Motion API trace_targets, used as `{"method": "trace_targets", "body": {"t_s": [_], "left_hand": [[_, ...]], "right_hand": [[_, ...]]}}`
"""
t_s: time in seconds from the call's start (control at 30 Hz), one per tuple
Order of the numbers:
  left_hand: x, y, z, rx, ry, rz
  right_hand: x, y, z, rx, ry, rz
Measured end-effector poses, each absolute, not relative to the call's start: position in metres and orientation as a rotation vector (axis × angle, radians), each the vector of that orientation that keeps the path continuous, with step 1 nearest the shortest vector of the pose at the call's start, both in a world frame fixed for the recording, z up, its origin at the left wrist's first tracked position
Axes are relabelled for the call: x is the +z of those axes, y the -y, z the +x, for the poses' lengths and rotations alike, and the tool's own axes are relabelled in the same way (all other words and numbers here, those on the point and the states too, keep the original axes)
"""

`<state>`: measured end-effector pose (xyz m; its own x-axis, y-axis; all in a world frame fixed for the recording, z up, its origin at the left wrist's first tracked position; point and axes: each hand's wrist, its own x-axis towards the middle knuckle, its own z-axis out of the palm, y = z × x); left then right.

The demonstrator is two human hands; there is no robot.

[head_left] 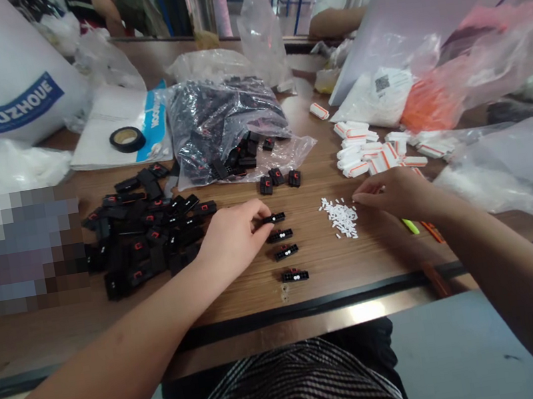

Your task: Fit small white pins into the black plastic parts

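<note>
My left hand (238,234) is closed on a black connector housing (278,217), pinching its left end between thumb and fingers; a white dot shows in its face. Below it, three more black connector housings (293,277) lie in a column, each with white plugs in its face. To the right, my right hand (389,192) hovers at the edge of a pile of small white plugs (341,217). Its thumb and fingertips are brought together; whether a plug is between them is too small to tell.
Many black connector housings (139,243) are heaped at left. Behind are a clear bag of housings (223,118), three loose housings (276,176) and a tape roll (127,139). White-and-orange parts (364,150) lie beyond my right hand, plastic bags (519,166) farther right. Another person's arm (337,21) shows behind.
</note>
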<state>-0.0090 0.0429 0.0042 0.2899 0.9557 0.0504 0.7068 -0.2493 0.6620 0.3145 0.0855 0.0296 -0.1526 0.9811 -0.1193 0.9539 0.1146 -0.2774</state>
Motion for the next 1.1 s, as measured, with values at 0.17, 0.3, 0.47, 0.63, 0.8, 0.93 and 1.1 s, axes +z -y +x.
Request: {"method": "trace_targets", "body": {"t_s": [0.17,0.3,0.47,0.63,0.8,0.93,1.1], "left_hand": [[0.002,-0.044,-0.009,0.647,-1.465,2.047],[0.000,-0.043,-0.010,0.693,-1.456,2.086],[-0.003,-0.044,-0.010,0.736,-1.418,2.113],[-0.004,-0.043,-0.010,0.745,-1.423,2.098],[-0.001,-0.043,-0.010,0.711,-1.402,2.095],[0.000,-0.043,-0.010,0.691,-1.402,2.087],[-0.001,-0.043,-0.010,0.694,-1.395,2.071]], "right_hand": [[0.029,-0.086,0.319,0.500,2.267,-1.934],[0.024,-0.086,0.319,0.509,2.245,-1.917],[0.032,-0.080,0.289,0.536,2.220,-1.886],[0.044,-0.070,0.221,0.566,2.405,-1.233],[0.035,-0.074,0.189,0.511,2.614,-1.054],[0.028,-0.079,0.189,0.455,2.660,-1.046],[0.026,-0.078,0.186,0.425,2.639,-1.052]]}}
